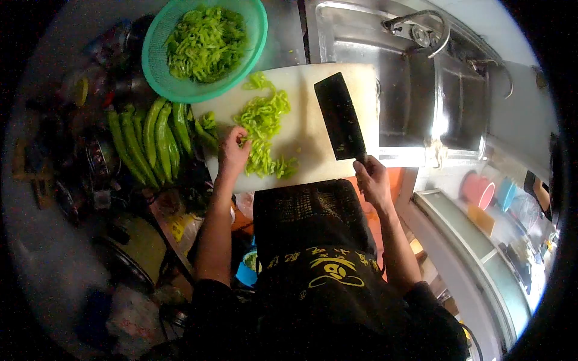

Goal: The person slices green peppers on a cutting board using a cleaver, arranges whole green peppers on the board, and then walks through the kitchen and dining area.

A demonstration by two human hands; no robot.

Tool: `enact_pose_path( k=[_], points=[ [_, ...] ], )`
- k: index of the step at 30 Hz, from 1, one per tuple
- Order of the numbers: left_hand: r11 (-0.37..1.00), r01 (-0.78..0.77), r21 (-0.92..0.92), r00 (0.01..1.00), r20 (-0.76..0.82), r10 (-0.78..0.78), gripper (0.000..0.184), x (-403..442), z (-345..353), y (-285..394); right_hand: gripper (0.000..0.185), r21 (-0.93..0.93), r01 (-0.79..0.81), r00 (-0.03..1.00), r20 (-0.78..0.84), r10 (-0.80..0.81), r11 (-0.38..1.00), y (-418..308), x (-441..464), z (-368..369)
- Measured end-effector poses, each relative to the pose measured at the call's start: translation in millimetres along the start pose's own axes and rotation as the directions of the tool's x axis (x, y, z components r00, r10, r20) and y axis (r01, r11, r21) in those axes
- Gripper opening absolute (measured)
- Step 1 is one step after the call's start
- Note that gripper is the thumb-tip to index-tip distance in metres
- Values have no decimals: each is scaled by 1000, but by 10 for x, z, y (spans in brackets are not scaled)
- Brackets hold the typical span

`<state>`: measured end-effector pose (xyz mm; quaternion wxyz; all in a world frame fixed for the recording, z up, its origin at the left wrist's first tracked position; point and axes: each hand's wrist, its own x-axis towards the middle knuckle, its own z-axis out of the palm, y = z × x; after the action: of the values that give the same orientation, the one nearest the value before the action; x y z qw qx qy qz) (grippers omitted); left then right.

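My right hand point(372, 179) grips the handle of a dark, broad-bladed cleaver point(339, 117), its blade over the right part of the white cutting board point(304, 90). On the board's left side, my left hand point(235, 150) has its fingers curled together around a bit of green pepper at the edge of the sliced green pepper point(262, 123). Those slices lie in a loose band across the board. Just above my left hand, a cut piece of green pepper point(208, 123) rests at the board's left edge.
A green plastic colander point(158, 36) full of sliced pepper overlaps the board's upper left corner. Whole long green peppers point(144, 141) lie left of the board. At right is a steel sink point(403, 90) with a faucet point(445, 36). Pink and blue basins point(478, 191) stand farther right.
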<state>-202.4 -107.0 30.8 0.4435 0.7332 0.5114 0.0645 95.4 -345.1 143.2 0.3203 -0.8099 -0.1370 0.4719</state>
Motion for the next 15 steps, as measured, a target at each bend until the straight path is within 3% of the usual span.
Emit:
enact_pose_path(
  k=[2, 3, 6, 7, 10, 13, 15],
  points=[
    [963, 136, -234, 989, -30, -147, 30, -28, -32, -73, 31, 5, -12, 1000, 1, 12, 1000, 1, -20, -3],
    [944, 116, -308, 984, -96, -152, 27, -42, -97, -60, 31, 6, -17, 1000, 5, 17, 1000, -4, -25, -1],
    [965, -79, 249, 903, -393, 175, 25, -6, -250, -163, 31, -3, -3, 1000, 0, 3, 1000, 96, 1, 11],
    [859, -68, 508, 886, -365, 286, 37, -4, -311, -162, 31, 2, 0, 1000, -5, 0, 1000, 141, 7, 16],
    [894, -262, 365, 868, -315, 383, 53, -33, -204, 61, 30, -19, 49, 998, -28, -49, 999, 223, 75, 40],
    [770, -451, 452, 841, -74, 536, 65, 265, -103, 598, 28, -76, 82, 996, -38, -85, 994, 169, 31, 49],
    [800, -465, 380, 840, -97, 534, 63, 613, 34, 717, 28, -62, 75, 996, -35, -77, 995, 155, 34, 70]
  ],
)
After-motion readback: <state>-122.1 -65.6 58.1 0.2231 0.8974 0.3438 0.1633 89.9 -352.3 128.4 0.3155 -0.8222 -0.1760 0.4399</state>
